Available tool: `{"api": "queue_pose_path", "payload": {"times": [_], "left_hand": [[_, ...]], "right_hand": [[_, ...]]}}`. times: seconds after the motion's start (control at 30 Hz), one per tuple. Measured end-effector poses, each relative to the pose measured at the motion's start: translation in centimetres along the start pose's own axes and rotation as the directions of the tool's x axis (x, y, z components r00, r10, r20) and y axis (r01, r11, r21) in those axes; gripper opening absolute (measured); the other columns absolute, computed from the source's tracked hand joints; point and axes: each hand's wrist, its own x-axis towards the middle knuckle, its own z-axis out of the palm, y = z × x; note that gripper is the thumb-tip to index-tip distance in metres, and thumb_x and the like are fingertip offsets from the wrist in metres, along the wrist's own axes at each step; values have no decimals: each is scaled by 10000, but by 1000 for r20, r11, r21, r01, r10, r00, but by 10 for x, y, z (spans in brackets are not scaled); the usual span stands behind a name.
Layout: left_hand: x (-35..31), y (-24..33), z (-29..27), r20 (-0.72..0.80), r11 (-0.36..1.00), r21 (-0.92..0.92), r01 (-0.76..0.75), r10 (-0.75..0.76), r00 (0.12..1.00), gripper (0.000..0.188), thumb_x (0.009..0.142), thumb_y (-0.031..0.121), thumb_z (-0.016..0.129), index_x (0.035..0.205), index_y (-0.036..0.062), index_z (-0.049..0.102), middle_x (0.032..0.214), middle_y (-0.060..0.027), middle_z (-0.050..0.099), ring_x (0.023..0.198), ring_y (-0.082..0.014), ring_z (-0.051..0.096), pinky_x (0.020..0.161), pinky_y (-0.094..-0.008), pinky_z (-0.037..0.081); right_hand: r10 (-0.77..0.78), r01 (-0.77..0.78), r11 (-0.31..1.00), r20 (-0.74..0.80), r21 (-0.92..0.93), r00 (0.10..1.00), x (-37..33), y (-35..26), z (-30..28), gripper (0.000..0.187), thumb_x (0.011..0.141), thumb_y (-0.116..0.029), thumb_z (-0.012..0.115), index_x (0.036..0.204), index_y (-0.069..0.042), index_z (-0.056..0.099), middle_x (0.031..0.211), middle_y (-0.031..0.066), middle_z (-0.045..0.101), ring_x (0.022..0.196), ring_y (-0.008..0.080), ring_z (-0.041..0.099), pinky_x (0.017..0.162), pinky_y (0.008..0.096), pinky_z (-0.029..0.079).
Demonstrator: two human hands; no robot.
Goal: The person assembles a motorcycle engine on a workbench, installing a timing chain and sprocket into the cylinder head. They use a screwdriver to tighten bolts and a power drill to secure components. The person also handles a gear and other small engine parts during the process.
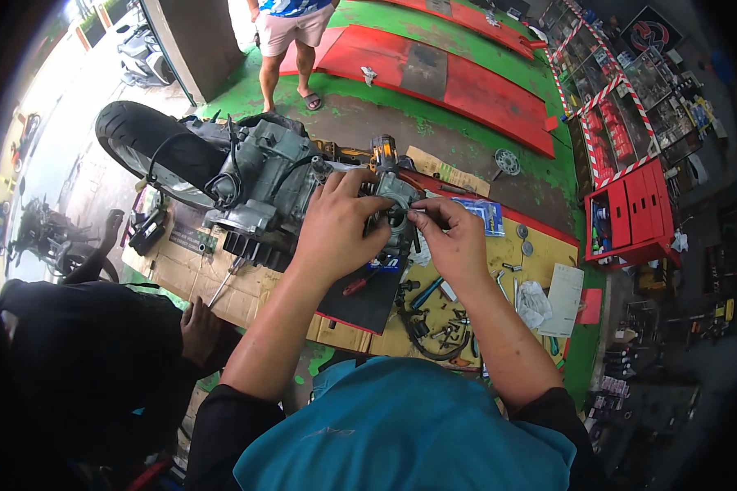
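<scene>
A grey metal scooter engine [274, 168] lies on cardboard, joined to a black-tyred wheel [160, 143]. At the engine's right end is a grey metal engine part with a round opening [398, 204]. My left hand [340, 221] grips this part from its left side, fingers over the top and thumb beside the opening. From the right, my right hand [452, 241] pinches its thumb and fingers together at the rim of the opening. Whatever lies between those fingertips is too small to make out. A yellow-and-black power tool [383, 153] stands just behind the part.
Loose bolts [450, 334], a red-handled screwdriver [357, 286] and a white paper sheet [562, 299] lie on the bench. At left, a co-worker's hand [198, 327] is by a long metal tool. Another person [291, 49] stands behind. A red tool cabinet [630, 217] is at right.
</scene>
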Motion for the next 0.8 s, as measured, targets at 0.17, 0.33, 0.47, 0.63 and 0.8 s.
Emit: {"api": "queue_pose_path", "payload": {"times": [0.17,0.33,0.47,0.63,0.8], "left_hand": [[1,1,0,-1,1000,23,3,-2,1000,323,751,179,730,1058,112,804,1271,-108,619,1202,-329,568,1033,-454,461],[-4,-2,4,-39,1000,-16,13,-14,999,294,778,179,735,1059,111,787,1280,-115,615,1201,-339,567,1036,-466,457],[-5,0,5,-65,1000,-17,-9,8,998,268,797,156,735,1060,114,766,1292,-123,607,1205,-354,561,1044,-477,449],[-7,-5,3,-41,998,-24,-55,54,998,277,807,141,735,1082,109,745,1305,-130,601,1225,-361,547,1053,-478,440],[-8,-7,3,-32,998,-65,-12,9,999,309,822,157,735,1127,105,744,1315,-131,598,1245,-358,538,1060,-476,434]], "right_hand": [[1,-1,1000,2,-27,1000,0,-1,1,160,912,-83,760,1041,10,741,833,102,755,702,105,652,652,289,499],[23,-23,999,31,-26,999,0,-7,-1,161,912,-107,768,1026,4,744,826,111,753,685,105,649,632,289,489],[21,-19,998,34,-59,999,0,-7,-1,161,914,-122,771,1017,-1,743,804,106,745,676,111,650,624,296,487],[-15,18,998,51,-67,999,2,-3,-3,169,899,-120,779,1024,-13,743,860,120,748,737,167,693,630,316,502],[-79,106,973,133,-207,988,3,-11,-11,216,895,-31,780,1106,-7,746,953,87,752,853,135,699,772,289,541]]}}
